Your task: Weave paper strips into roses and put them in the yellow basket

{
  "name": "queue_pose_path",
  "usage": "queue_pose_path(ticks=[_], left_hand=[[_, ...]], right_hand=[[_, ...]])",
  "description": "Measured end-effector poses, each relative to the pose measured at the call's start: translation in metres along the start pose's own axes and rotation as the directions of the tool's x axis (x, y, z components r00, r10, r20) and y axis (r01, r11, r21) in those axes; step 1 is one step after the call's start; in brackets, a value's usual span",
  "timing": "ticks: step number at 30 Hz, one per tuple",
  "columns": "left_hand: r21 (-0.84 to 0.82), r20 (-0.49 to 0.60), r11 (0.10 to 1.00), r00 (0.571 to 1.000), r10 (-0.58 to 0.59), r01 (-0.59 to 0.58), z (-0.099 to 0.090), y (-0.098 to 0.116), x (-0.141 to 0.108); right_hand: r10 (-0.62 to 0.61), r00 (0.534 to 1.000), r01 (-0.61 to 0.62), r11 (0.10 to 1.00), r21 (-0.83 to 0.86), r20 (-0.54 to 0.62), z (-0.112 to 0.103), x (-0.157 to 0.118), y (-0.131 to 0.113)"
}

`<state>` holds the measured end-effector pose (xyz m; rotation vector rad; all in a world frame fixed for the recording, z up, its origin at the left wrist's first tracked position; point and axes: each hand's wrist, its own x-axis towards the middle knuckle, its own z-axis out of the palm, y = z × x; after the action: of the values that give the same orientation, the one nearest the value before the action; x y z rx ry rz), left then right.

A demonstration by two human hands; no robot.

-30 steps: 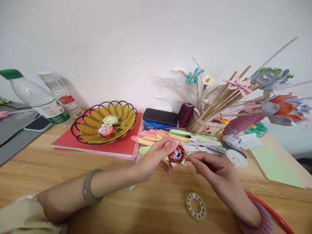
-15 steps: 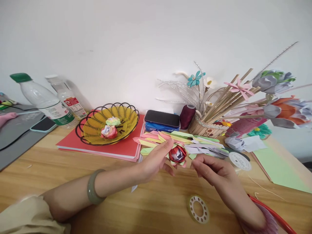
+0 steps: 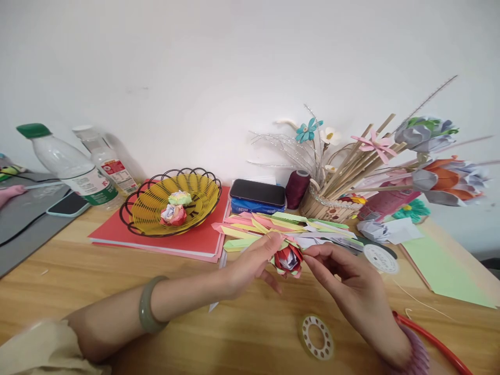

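Note:
A folded paper flower (image 3: pixel 288 258), with red, white and pale green petals, is held above the table. My left hand (image 3: pixel 253 263) grips it from the left, thumb on top and fingers partly hidden behind. With thumb and index finger pinched, my right hand (image 3: pixel 346 273) takes hold of a petal at the flower's right edge. Behind the flower lie folded paper strips (image 3: pixel 250 229) in pink, yellow, green and white. A roll of tape (image 3: pixel 317 337) rests on the table below my right hand.
A yellow woven basket (image 3: pixel 136 211) with two paper flowers stands on red paper (image 3: pixel 105 229). Behind are a phone (image 3: pixel 258 191), a maroon thread spool (image 3: pixel 297 188) and a stick-filled holder (image 3: pixel 324 205). Bottles (image 3: pixel 84 177) stand left; green paper (image 3: pixel 445 271) and a white spool (image 3: pixel 380 259) lie right.
My right hand has moved left and now touches the flower's right edge. The flower has tilted slightly and shifted a little to the right in my left hand.

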<state>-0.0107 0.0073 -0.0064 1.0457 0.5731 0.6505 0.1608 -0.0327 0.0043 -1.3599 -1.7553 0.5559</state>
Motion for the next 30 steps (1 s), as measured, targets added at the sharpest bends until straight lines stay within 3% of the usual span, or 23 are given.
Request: queue_pose_path(ticks=[8, 15, 21, 25, 28, 30], left_hand=[[0.014, -0.036, 0.998, 0.998, -0.057, 0.057, 0.006, 0.007, -0.004], [0.003, -0.056, 1.0, 0.998, -0.003, 0.003, 0.006, -0.001, -0.001], [-0.018, -0.036, 0.999, 0.999, 0.029, -0.03, 0.004, -0.006, 0.0], [-0.004, -0.041, 1.0, 0.999, 0.01, -0.01, 0.005, -0.007, 0.0], [-0.006, -0.029, 1.0, 0.999, 0.024, -0.024, 0.005, -0.009, 0.0], [-0.012, -0.018, 0.999, 0.999, 0.043, -0.043, 0.006, -0.009, 0.0]], right_hand=[[-0.025, 0.997, 0.018, 0.995, -0.102, -0.071, 0.001, 0.002, 0.004], [0.159, 0.987, -0.161, 0.974, 0.161, 0.022, 0.002, 0.006, 0.0], [0.208, 0.973, -0.225, 0.95, 0.218, 0.098, 0.0, 0.009, -0.001], [0.146, 0.984, -0.163, 0.968, 0.19, 0.1, 0.003, 0.009, 0.003], [0.036, 0.998, -0.033, 0.998, 0.062, -0.05, 0.007, 0.007, 0.008], [-0.099, 0.982, 0.078, 0.988, -0.133, -0.162, 0.008, 0.005, 0.01]])
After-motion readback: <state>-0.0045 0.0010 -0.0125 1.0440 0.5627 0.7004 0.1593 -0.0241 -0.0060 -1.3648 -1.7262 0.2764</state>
